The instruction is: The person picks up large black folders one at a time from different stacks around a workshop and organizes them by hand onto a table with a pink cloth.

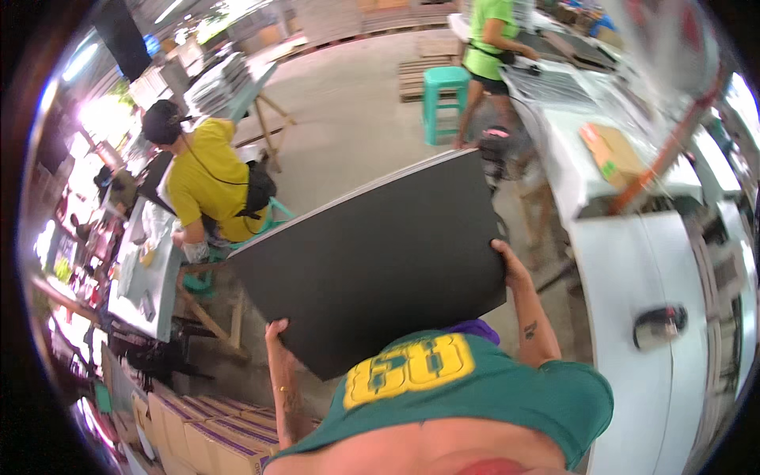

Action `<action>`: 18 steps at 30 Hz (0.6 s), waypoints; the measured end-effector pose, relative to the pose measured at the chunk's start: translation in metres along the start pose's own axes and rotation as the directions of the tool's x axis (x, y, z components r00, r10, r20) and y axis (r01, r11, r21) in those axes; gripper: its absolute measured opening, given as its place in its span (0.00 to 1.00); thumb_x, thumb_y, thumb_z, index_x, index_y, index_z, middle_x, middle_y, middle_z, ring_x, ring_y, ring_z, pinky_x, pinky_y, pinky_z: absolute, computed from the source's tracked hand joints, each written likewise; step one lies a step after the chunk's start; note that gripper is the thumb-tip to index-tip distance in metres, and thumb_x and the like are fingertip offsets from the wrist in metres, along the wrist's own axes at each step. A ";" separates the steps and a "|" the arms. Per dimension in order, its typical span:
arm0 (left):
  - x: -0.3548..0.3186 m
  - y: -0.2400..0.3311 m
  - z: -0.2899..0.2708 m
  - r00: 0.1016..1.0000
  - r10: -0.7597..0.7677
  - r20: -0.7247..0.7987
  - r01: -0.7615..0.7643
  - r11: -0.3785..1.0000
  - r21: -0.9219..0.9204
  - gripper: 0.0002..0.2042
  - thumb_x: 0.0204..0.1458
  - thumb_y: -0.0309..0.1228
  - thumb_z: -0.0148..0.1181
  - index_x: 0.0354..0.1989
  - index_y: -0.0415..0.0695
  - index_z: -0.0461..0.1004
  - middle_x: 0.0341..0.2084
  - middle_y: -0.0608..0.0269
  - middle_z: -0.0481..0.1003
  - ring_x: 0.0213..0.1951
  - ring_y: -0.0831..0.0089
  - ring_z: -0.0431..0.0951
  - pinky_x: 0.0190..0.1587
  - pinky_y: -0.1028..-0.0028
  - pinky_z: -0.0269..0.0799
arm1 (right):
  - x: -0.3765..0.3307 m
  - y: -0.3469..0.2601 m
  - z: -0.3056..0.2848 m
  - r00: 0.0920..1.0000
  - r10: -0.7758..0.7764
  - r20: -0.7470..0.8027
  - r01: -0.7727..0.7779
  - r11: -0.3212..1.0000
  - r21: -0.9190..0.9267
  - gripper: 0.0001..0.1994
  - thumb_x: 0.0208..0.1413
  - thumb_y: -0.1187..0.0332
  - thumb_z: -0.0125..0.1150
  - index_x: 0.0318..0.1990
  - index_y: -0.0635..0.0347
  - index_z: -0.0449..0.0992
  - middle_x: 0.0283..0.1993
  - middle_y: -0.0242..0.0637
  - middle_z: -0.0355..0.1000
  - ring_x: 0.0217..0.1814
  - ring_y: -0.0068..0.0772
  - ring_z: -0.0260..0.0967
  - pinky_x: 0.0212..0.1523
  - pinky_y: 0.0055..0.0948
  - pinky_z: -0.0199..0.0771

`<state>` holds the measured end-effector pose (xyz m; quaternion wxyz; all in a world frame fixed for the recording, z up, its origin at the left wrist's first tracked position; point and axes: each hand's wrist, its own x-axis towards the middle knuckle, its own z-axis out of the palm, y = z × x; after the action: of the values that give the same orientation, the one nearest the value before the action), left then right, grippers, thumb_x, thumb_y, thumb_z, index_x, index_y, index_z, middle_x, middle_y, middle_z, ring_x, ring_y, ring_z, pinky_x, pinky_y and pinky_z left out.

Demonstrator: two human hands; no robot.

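Between my two hands I carry a large black rectangular panel [372, 253] in front of my body. Pale layered edges run along its far side, so it may be several sheets stacked together. My left hand [277, 328] is closed on the near left edge, thumb on the top face. On the right edge my right hand [509, 261] grips it the same way, thumb up. The fingers beneath the panel are hidden on both sides. The panel tilts, its right end reaching farther away than its left.
At left, a person in yellow [210, 170] sits by a work table [162, 293]. Another in bright green [492, 32] stands far right near a teal stool [445, 91]. A long white table [641, 261] runs along my right. Cardboard boxes [214, 443] stand low at left.
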<state>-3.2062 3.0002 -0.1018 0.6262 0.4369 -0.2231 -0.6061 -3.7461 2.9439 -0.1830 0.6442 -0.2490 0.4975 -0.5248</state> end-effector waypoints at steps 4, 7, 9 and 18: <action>0.139 0.028 0.063 0.996 0.090 -0.006 -0.090 0.996 -0.001 0.26 0.38 0.32 0.62 0.48 0.32 0.70 0.39 0.50 0.76 0.39 0.55 0.78 0.44 0.62 0.76 | 0.152 -0.103 0.057 0.997 0.055 0.054 -0.054 0.998 -0.030 0.45 0.45 0.42 0.64 0.65 0.62 0.59 0.64 0.51 0.59 0.64 0.48 0.58 0.63 0.44 0.56; 0.239 0.039 0.089 0.998 0.055 -0.041 -0.054 0.998 0.017 0.30 0.37 0.31 0.62 0.53 0.34 0.66 0.40 0.51 0.73 0.39 0.58 0.77 0.43 0.63 0.77 | 0.276 -0.145 0.084 0.992 0.124 0.033 -0.122 0.991 -0.055 0.43 0.45 0.44 0.65 0.64 0.63 0.61 0.62 0.51 0.62 0.62 0.48 0.60 0.63 0.44 0.57; 0.309 0.049 0.119 0.996 0.062 -0.064 -0.061 0.998 0.014 0.32 0.36 0.30 0.62 0.55 0.35 0.63 0.41 0.52 0.72 0.39 0.59 0.77 0.42 0.65 0.78 | 0.357 -0.163 0.099 0.993 0.083 0.080 -0.082 0.996 -0.020 0.43 0.44 0.44 0.65 0.62 0.66 0.62 0.61 0.52 0.63 0.61 0.49 0.62 0.62 0.44 0.59; 0.698 0.128 0.253 0.992 0.109 0.064 -0.113 0.991 0.066 0.28 0.37 0.30 0.60 0.51 0.35 0.67 0.40 0.51 0.75 0.36 0.61 0.78 0.41 0.65 0.77 | 0.745 -0.253 0.148 0.987 -0.152 0.058 0.147 0.986 0.079 0.43 0.40 0.46 0.67 0.61 0.66 0.62 0.60 0.47 0.65 0.60 0.48 0.64 0.60 0.45 0.65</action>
<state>-3.2232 2.2498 -0.0406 0.6362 0.4267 -0.2868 -0.5752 -3.7554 2.1436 -0.1964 0.6275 -0.2778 0.4367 -0.5817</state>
